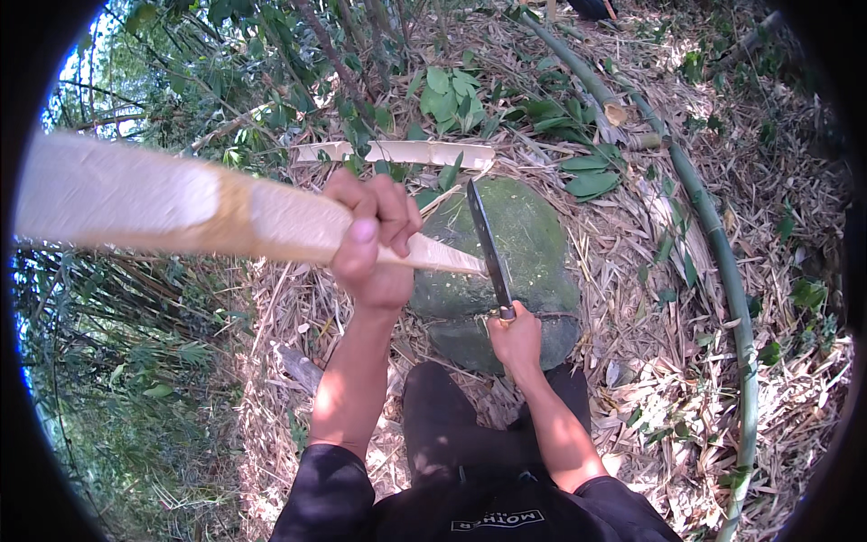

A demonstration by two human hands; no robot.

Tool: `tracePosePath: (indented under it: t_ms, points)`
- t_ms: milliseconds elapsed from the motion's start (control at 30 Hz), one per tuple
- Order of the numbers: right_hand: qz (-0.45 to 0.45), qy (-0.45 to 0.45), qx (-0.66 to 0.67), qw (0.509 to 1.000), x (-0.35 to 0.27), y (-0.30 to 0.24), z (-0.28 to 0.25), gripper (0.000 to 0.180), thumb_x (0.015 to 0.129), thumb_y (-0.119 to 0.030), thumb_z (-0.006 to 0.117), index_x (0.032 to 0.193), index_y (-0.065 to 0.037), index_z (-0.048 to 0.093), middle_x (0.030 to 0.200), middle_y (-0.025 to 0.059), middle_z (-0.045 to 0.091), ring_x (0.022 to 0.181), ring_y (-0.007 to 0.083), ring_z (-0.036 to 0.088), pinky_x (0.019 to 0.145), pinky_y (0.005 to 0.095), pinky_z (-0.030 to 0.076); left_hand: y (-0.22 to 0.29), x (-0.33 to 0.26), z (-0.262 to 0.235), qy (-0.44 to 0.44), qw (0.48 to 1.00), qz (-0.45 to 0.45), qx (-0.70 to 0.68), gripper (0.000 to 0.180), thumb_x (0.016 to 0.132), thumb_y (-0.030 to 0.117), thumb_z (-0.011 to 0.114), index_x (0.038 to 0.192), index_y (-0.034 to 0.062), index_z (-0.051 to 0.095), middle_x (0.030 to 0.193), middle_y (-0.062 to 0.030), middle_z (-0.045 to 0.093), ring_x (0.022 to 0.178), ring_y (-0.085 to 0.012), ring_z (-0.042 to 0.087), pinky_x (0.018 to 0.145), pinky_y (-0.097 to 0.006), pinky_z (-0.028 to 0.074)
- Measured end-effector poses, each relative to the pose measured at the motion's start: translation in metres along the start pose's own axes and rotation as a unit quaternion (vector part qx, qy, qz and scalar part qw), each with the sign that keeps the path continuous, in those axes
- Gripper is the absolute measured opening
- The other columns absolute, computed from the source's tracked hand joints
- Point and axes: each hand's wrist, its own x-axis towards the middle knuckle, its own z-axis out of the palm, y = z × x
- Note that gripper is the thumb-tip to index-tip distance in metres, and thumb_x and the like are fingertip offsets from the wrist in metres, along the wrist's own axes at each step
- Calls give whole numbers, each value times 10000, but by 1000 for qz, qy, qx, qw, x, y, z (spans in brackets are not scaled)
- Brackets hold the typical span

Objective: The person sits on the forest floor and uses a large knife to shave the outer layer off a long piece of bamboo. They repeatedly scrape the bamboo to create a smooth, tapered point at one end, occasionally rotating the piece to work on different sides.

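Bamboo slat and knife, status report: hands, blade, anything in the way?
Left hand gripping pale bamboo slat. Right hand on knife, blade meeting the slat's tip over mossy rock. Nothing between blade and slat.

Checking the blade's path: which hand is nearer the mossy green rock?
Right. The right hand grips the knife at the rock's near edge; the left hand holds the split bamboo just left of it.

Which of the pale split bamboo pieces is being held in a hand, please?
The long one gripped by the left hand, its tip against the knife. The other lies untouched on the ground beyond the mossy rock.
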Motion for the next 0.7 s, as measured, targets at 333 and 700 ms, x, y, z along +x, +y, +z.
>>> tracePosePath:
  t_ms: [333, 700]
  points:
    - [90, -114, 150, 978, 34, 36, 0, 173, 734, -138, 680, 788, 8, 606, 639, 142, 619, 627, 280, 646, 626, 421, 495, -74, -16, -2, 112, 988, -46, 98, 323, 899, 291, 581, 747, 104, 365, 575, 34, 350, 486, -54, 305, 423, -229, 278]
    - [-137, 85, 84, 983, 13, -2, -7, 56, 777, -18, 622, 808, 12, 588, 642, 75, 624, 535, 140, 610, 522, 304, 480, -74, -17, -11, 130, 979, -22, 157, 371, 927, 347, 541, 720, 107, 350, 559, 24, 353, 468, -59, 331, 415, -235, 316]
